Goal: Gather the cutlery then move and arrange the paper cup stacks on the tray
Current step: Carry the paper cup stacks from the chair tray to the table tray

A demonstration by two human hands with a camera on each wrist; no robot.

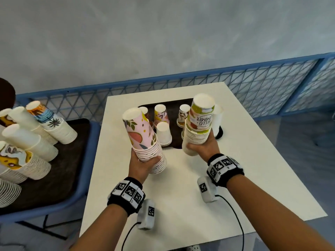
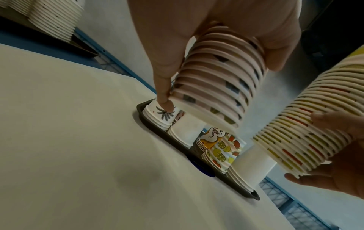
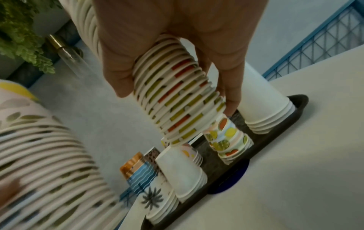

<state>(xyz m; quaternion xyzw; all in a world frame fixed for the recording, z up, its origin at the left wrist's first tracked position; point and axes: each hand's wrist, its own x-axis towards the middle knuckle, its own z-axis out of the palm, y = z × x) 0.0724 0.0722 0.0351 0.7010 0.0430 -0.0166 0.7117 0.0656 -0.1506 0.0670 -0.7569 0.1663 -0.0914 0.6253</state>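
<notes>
From my head I see a white square table (image 1: 235,160) by a blue mesh railing (image 1: 253,82) and grey wall, its dark tray (image 1: 168,105) bearing short cup stacks — my left hand (image 1: 143,165) grips a pink fruit-print paper cup stack (image 1: 143,138), my right hand (image 1: 203,147) one reading "HELLO SUMMER" (image 1: 201,124). My left wrist shows fingers (image 2: 163,87) curled round the pink rims above the tray. My right wrist shows fingers (image 3: 122,74) clasping striped rims — a fern (image 3: 23,38) beyond.

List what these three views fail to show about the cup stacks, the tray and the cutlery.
- Cutlery: none visible in any view; whether it has been gathered cannot be told.
- Tray: its floor is mostly hidden by standing stacks and the two held ones.
- Pink stack in the left hand: cup count unreadable, fingers cover rims.
- Fruit-print stack in the right hand: lettering partly hidden in head view.
- Side stacks: cut off by the left edge.
</notes>
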